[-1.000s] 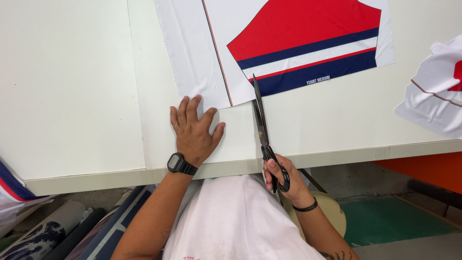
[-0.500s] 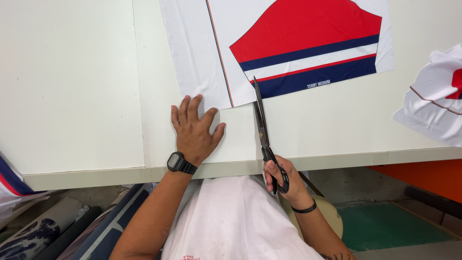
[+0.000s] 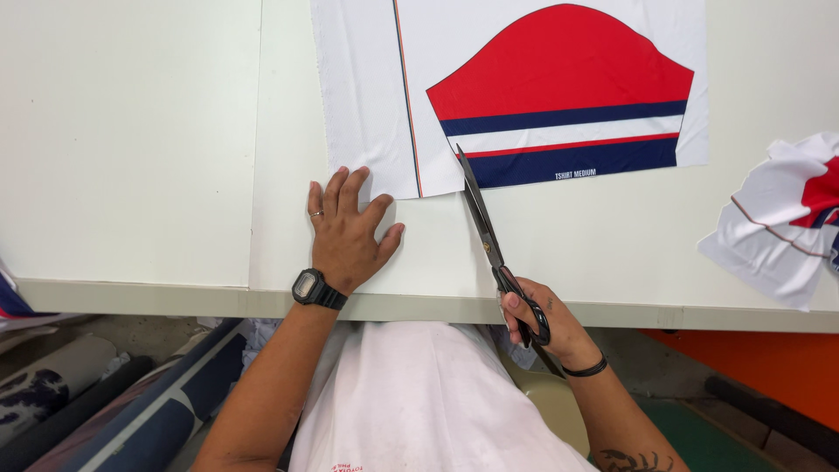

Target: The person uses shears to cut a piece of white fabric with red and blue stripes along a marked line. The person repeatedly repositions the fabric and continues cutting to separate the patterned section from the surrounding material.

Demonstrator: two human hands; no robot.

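Fabric (image 3: 516, 87) — a white printed sheet with a red dome shape above navy, white and red bands — lies flat on the white table (image 3: 131, 140), filling the view from 11 to 2 o'clock; a thin striped line runs down it near its left side; small lettering sits on the navy band, not copied here

The left hand (image 3: 345, 232) rests palm down at about 9 o'clock of the fabric's lower left corner; its fingers (image 3: 336, 188) are spread and released, gripping nothing; the fingertips touch the bottom edge of the white margin, pinning it to the table; a ring shows on one finger and a black wristwatch (image 3: 313, 288) sits on the wrist at the table's edge

The right hand (image 3: 542, 323) is clenched through the handles of the black scissors (image 3: 485, 232) at 5 o'clock of the fabric, just off the table's front edge; a black band circles that wrist; the blades point toward 11 o'clock, nearly together, their tip touching the fabric's lower edge where the navy band begins — just right of the striped line

A second bundle of white, red and navy cloth (image 3: 778, 218) lies crumpled at 3 o'clock, well apart from both hands; rolls of material (image 3: 105, 411) lie below the table at 7 o'clock
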